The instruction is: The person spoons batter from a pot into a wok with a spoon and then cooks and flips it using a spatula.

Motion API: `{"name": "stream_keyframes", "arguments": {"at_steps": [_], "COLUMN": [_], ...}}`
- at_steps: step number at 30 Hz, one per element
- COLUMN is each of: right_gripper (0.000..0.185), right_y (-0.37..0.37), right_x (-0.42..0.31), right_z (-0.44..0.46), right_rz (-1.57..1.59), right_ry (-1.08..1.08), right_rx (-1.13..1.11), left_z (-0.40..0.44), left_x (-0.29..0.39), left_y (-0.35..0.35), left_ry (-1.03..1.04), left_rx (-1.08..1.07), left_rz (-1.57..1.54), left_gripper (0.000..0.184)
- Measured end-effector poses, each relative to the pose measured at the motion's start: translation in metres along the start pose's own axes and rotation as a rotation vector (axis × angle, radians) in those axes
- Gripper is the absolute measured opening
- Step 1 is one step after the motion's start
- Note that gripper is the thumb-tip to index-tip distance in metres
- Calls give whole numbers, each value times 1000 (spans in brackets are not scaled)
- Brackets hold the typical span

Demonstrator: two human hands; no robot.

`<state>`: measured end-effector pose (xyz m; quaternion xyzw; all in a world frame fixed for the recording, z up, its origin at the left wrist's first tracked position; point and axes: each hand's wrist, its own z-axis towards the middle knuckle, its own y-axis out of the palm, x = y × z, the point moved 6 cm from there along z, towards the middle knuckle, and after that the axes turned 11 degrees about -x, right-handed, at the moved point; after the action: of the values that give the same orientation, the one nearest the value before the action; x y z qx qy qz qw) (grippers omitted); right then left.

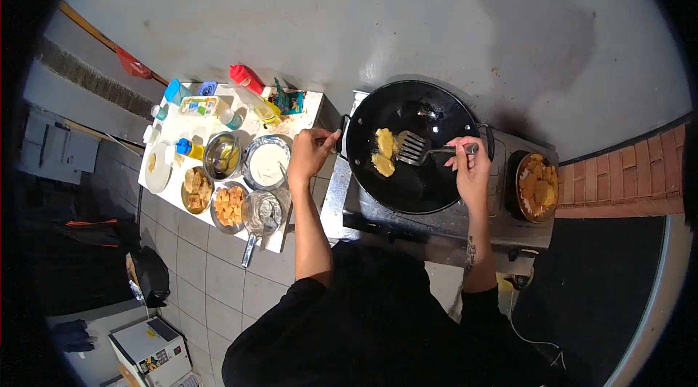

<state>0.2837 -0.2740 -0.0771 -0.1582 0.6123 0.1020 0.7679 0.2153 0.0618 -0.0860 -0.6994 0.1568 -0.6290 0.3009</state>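
Note:
A large black wok [429, 187] sits on the metal stove [356, 209]. Several yellow battered pieces [383, 141] lie in its left part. My right hand [471, 161] is closed round the handle of a slotted spatula [413, 148], whose blade touches or lies just beside the pieces. At the wok's left side, my left hand [313, 150] pinches the loop handle [343, 137] with its fingers.
Right of the wok, a pan of orange-brown fried food [537, 187] stands on the stove. On the white table [171, 194] at left are a bowl of white batter [267, 164], a bowl of orange chunks [229, 206], a strainer [261, 214] and a red bottle [246, 78].

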Motion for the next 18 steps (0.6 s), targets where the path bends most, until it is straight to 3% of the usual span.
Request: {"name": "stream_keyframes", "arguments": {"at_steps": [13,18], "right_gripper": [5,6], "right_y": [4,13], "right_x": [-40,-58], "right_z": [-10,-17], "right_rz": [-49,-8], "right_ry": [-97,-84], "right_rx": [75,-22], "left_z": [2,0], "left_x": [6,5], "left_y": [-1,-1], "left_ry": [41,-8], "left_rx": [25,13], "left_rz": [10,29], "left_gripper": [34,33]}}
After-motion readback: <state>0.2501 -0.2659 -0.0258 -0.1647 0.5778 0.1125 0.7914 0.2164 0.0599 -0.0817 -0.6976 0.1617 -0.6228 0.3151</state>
